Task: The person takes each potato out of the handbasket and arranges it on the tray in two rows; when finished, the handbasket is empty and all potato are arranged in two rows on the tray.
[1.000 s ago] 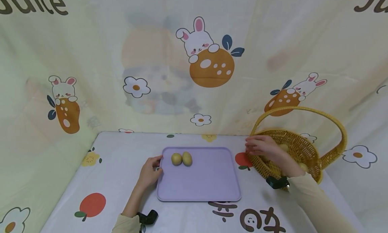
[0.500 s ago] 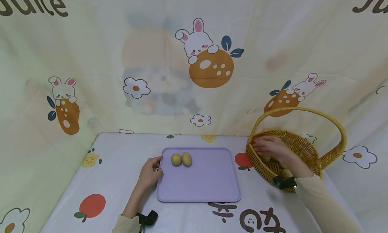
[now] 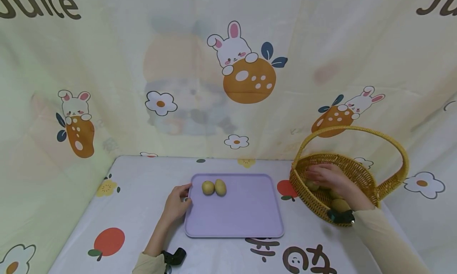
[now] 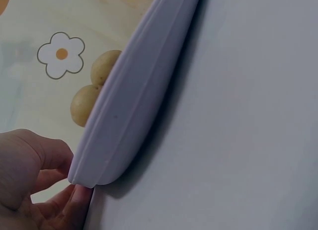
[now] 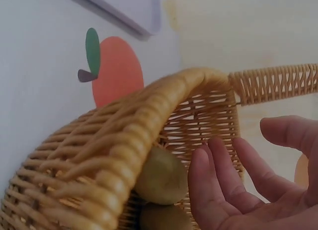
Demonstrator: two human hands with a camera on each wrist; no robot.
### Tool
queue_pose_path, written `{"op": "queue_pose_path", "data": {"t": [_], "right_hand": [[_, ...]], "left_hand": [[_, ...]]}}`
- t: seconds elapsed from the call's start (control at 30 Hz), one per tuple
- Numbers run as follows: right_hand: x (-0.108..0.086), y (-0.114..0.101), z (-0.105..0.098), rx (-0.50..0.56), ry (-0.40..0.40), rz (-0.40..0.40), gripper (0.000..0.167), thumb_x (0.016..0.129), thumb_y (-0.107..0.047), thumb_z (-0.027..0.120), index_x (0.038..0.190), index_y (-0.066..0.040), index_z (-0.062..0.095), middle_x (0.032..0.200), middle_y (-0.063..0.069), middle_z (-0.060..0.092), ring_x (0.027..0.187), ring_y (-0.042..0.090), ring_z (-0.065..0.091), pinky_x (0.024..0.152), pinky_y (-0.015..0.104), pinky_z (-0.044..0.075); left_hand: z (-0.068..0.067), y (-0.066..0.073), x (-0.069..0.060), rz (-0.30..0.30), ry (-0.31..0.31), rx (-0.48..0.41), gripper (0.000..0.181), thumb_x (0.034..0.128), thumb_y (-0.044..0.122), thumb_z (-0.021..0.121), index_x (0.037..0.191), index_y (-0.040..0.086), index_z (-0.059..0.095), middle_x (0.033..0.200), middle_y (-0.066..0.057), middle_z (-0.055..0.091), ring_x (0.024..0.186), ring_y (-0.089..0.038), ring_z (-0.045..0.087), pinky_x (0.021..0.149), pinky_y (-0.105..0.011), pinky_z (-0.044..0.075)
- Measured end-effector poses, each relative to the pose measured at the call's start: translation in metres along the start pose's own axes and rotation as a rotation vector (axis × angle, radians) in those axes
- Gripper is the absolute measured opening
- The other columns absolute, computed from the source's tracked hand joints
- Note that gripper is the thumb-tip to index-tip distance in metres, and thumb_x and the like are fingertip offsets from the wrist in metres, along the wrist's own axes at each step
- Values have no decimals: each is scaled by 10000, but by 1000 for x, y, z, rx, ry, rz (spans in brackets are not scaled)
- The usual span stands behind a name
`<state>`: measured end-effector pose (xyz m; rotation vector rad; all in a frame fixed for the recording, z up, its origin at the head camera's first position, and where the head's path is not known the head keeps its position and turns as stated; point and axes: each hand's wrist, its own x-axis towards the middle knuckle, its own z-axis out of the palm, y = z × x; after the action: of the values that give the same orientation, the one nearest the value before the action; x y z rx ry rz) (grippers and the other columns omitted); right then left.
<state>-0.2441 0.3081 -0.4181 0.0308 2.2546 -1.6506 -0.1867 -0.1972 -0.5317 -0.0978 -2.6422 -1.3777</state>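
Observation:
A light purple tray (image 3: 235, 210) lies on the table, bearing two potatoes, one rounder (image 3: 208, 187) and one longer (image 3: 220, 187), side by side near its far left corner. My left hand (image 3: 177, 202) holds the tray's left edge; in the left wrist view its fingers meet the tray's rim at the corner. To the right, my right hand (image 3: 330, 179) reaches inside a wicker basket (image 3: 357, 169). The right wrist view shows its fingers (image 5: 200, 185) loosely bent and parted, holding nothing, beside a potato (image 5: 161, 176) in the basket. Another potato (image 3: 340, 205) lies near my wrist.
The basket's tall arched handle (image 3: 351, 127) rises over its opening. A printed cloth (image 3: 150, 214) covers the table, and a printed curtain (image 3: 185, 68) hangs behind it. Black wrist cameras (image 3: 174, 256) are strapped to both wrists.
My right hand has shifted from the basket's left rim further right and deeper inside it, uncovering potatoes beneath. The left hand, tray and its two potatoes have stayed put.

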Motion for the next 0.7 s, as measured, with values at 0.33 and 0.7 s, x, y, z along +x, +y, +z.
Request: {"op": "queue_pose_path", "data": {"t": [0.33, 0.7], "right_hand": [[0, 12, -10, -56, 75, 9, 507, 1028, -232, 485, 1335, 170, 461, 1117, 28, 677, 912, 41, 649, 833, 308, 544], [-4, 9, -1, -208, 127, 27, 553, 1026, -258, 473, 1344, 192, 427, 1243, 222, 557, 998, 144, 584, 849, 354, 526]], "left_hand": [[0, 2, 0, -7, 7, 7, 540, 750, -33, 633, 1289, -26, 613, 1100, -179, 613, 954, -308, 649, 866, -470, 477], [1, 1, -1, 2, 18, 19, 536, 746, -26, 630, 1281, -22, 622, 1069, -170, 621, 937, -298, 648, 841, -446, 478]]}}
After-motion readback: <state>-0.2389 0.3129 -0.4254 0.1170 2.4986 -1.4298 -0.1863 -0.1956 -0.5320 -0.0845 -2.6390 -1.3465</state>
